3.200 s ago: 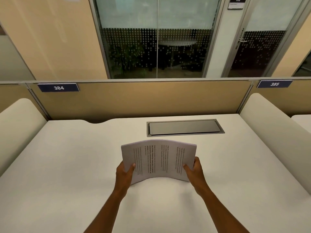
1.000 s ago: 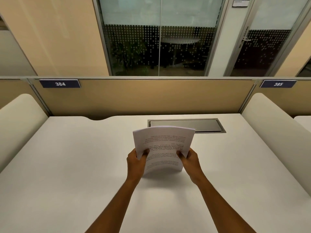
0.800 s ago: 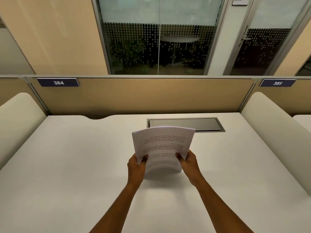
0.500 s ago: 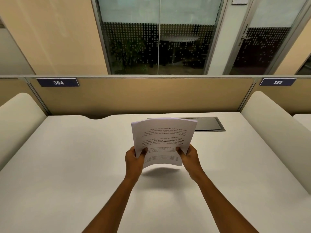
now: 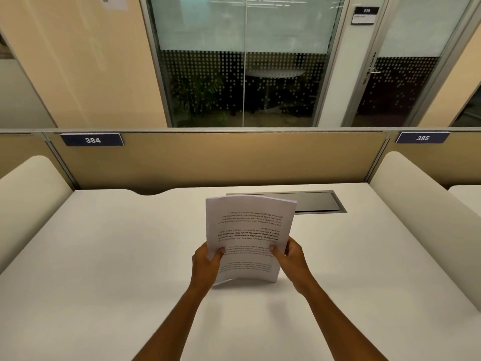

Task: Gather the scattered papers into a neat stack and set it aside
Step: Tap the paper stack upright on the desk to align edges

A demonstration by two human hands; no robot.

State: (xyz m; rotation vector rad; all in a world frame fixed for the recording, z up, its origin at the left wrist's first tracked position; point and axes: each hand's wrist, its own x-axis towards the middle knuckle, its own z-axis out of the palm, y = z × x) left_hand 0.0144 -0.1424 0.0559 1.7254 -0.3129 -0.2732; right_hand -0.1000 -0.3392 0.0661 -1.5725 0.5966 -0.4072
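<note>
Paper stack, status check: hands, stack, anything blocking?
Left hand and right hand both gripping paper stack. Stack upright, bottom edge at the desk. No loose sheets visible; nothing blocking.

A white counter point(image 5: 104, 256) is bounded by a tan partition point(image 5: 221, 157); beyond, frosted glass panels point(image 5: 244, 61) and possibly a plant are seen.

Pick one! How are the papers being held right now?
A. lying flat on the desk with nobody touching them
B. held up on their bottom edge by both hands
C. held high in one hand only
B: the paper stack stands upright on the desk, with the left hand and right hand gripping its sides.
</note>
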